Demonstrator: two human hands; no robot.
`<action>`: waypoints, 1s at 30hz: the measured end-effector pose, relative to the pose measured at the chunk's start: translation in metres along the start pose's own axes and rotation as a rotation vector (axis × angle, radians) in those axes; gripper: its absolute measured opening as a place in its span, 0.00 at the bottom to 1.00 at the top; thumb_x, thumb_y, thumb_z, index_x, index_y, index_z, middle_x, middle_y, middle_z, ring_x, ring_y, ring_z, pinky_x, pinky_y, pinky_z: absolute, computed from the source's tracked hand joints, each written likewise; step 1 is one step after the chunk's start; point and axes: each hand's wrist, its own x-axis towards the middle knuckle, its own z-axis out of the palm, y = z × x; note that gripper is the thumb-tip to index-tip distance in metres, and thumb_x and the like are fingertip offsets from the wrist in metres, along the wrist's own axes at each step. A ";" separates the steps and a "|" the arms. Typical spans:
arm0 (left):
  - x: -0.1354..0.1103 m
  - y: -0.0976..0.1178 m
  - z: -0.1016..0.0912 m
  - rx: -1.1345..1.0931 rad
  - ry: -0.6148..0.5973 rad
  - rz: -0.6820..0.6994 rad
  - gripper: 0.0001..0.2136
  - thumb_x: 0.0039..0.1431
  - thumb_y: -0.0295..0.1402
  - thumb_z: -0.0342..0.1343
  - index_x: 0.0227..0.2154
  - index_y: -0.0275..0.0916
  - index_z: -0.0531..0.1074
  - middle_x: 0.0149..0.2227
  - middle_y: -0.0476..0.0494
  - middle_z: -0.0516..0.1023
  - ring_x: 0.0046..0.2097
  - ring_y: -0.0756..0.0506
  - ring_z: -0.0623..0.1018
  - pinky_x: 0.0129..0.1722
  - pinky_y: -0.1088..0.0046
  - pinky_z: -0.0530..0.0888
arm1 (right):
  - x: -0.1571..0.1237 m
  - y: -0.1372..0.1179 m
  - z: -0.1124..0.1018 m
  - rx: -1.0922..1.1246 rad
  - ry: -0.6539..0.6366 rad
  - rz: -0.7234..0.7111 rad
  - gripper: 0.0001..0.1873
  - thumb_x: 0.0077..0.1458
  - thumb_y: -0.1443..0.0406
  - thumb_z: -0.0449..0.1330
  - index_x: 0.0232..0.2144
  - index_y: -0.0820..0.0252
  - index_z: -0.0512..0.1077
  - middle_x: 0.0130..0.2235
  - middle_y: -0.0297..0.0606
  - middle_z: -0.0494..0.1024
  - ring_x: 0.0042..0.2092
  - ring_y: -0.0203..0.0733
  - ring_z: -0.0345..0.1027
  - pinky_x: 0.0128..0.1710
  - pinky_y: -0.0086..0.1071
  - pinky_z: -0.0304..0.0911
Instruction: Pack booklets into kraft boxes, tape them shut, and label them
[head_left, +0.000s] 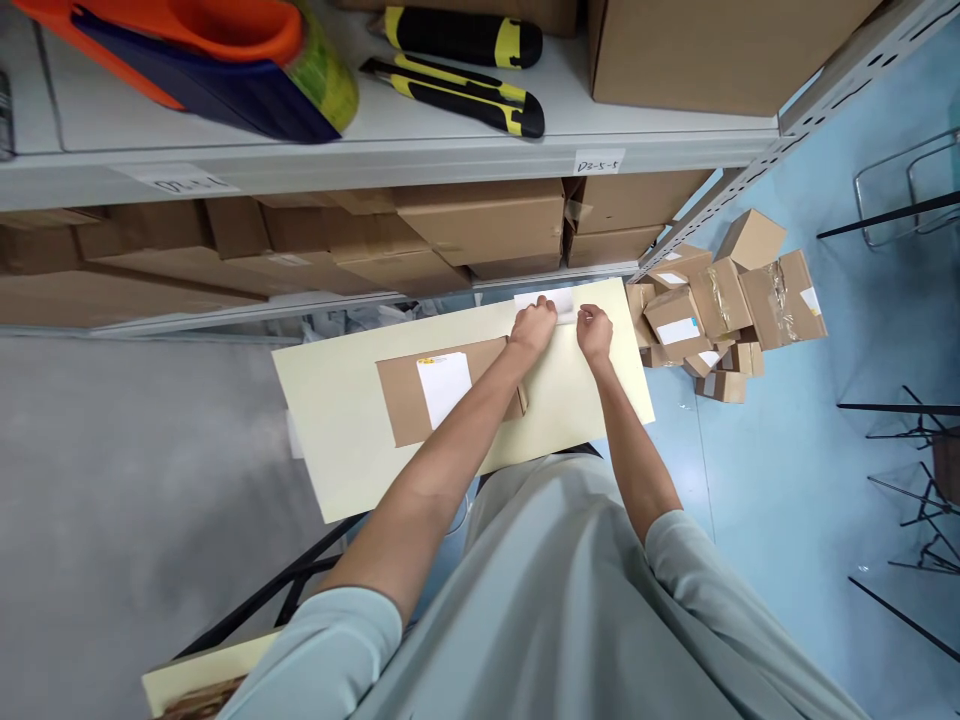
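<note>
A small white paper sheet [564, 297] lies near the far edge of the cream tabletop [337, 420]. Over its left part my left hand [534, 325] is closed, its fingertips pressed on the paper. Just past the sheet's right end, my right hand [594, 330] is closed in a pinch; whatever sits between its fingers is too small to make out. To the left lies a flat brown cardboard package [397, 400] bearing a white label [442, 385] with a small yellow print. My left forearm hides part of that package.
Beyond the tabletop stands a metal shelf [480, 160] filled with cardboard boxes [487, 220]. Two yellow-black utility knives [465, 95] and an orange-and-blue tool [217, 60] lie on its upper level. Several small boxes [720, 300] are heaped on the floor at right, with folding stools [930, 430] farther off.
</note>
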 end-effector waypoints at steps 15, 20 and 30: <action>0.000 -0.064 -0.037 -0.535 0.409 -0.238 0.10 0.68 0.32 0.60 0.48 0.41 0.82 0.51 0.43 0.89 0.53 0.40 0.86 0.57 0.68 0.76 | 0.006 -0.037 0.031 -0.271 -0.199 -0.255 0.18 0.77 0.65 0.55 0.61 0.61 0.79 0.69 0.54 0.68 0.70 0.56 0.63 0.72 0.47 0.66; -0.019 -0.092 -0.035 -0.632 0.491 -0.407 0.15 0.62 0.31 0.63 0.52 0.39 0.81 0.45 0.45 0.88 0.49 0.41 0.86 0.52 0.69 0.77 | 0.029 -0.047 0.040 -0.257 -0.223 -0.138 0.18 0.74 0.54 0.63 0.54 0.62 0.77 0.67 0.59 0.68 0.69 0.63 0.63 0.71 0.53 0.64; -0.045 -0.134 -0.008 -0.682 0.434 -0.548 0.09 0.66 0.41 0.63 0.41 0.42 0.79 0.42 0.42 0.86 0.48 0.39 0.84 0.48 0.68 0.78 | 0.045 -0.052 0.063 -0.330 -0.202 -0.094 0.44 0.56 0.50 0.78 0.66 0.62 0.68 0.74 0.63 0.61 0.75 0.70 0.55 0.74 0.63 0.57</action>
